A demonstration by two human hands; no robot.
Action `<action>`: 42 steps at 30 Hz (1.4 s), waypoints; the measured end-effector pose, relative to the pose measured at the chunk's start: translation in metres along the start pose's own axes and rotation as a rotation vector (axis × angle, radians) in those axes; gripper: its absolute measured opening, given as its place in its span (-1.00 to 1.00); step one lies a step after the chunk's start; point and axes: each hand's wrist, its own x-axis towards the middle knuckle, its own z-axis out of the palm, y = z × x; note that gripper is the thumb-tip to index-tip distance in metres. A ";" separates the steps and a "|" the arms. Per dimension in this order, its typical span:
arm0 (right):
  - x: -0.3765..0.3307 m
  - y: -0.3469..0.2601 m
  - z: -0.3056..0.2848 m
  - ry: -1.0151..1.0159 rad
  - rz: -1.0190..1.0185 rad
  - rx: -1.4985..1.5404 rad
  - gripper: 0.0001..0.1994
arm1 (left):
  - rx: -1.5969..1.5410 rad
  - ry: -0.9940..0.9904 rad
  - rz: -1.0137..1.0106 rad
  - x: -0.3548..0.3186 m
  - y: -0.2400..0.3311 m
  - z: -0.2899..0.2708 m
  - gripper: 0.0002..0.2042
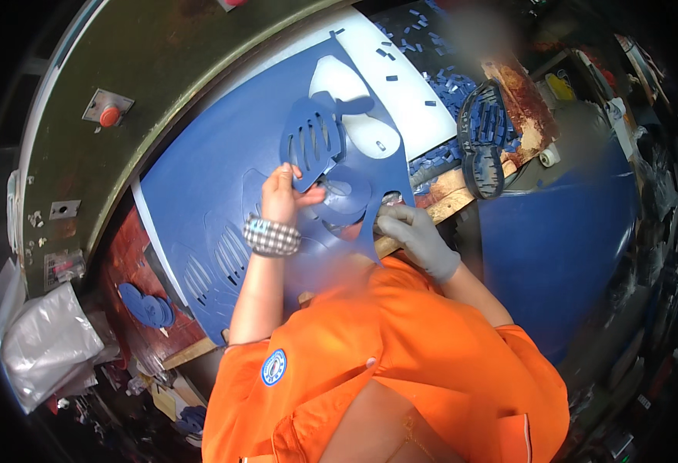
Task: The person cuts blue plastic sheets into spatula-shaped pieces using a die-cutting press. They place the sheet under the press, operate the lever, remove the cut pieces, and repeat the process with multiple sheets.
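Left hand (pixel 281 197), bare: fingers clamped on the lower edge of a blue slotted cut-out piece (pixel 313 143), thumb in front, the piece lifted partly clear of the blue sheet (pixel 200 185). Checked wristband (pixel 272 236) on that wrist.

Right hand (pixel 416 235), grey glove: fingers curled together against the pointed lower edge of the blue sheet, near a wooden edge (pixel 451 202); cannot tell whether they pinch the sheet or only press it.

Blue sheet lies on the white worktop (pixel 408 85), spread from centre toward lower left. White shows through openings where shapes are gone; more slotted outlines sit lower left on the sheet.

Right of the hands: dark cutting die (pixel 484 139) with slotted pattern, on a worn wooden block. Small blue scraps (pixel 435 77) scattered above it. Lower left: stacked blue cut pieces (pixel 148 307). Upper left: red button (pixel 109 116) on the green machine frame.
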 end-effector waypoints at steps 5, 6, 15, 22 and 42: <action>0.014 0.016 0.001 -0.045 -0.058 0.502 -0.75 | 1.137 0.326 0.658 0.005 0.001 -0.026 -0.71; 0.014 0.021 0.000 -0.092 0.017 0.750 -0.74 | 1.271 0.358 0.539 -0.001 0.004 -0.027 -0.59; 0.036 0.053 0.001 -0.017 0.104 0.570 -0.71 | 1.265 0.067 1.040 -0.042 -0.033 0.020 -0.31; 0.017 0.035 0.002 -0.135 0.110 0.874 -0.72 | 1.074 -0.022 1.029 -0.039 -0.031 0.014 -0.54; -0.049 -0.005 0.038 0.391 -0.371 -0.802 -0.80 | -0.057 0.428 1.160 -0.037 0.208 -0.056 -0.59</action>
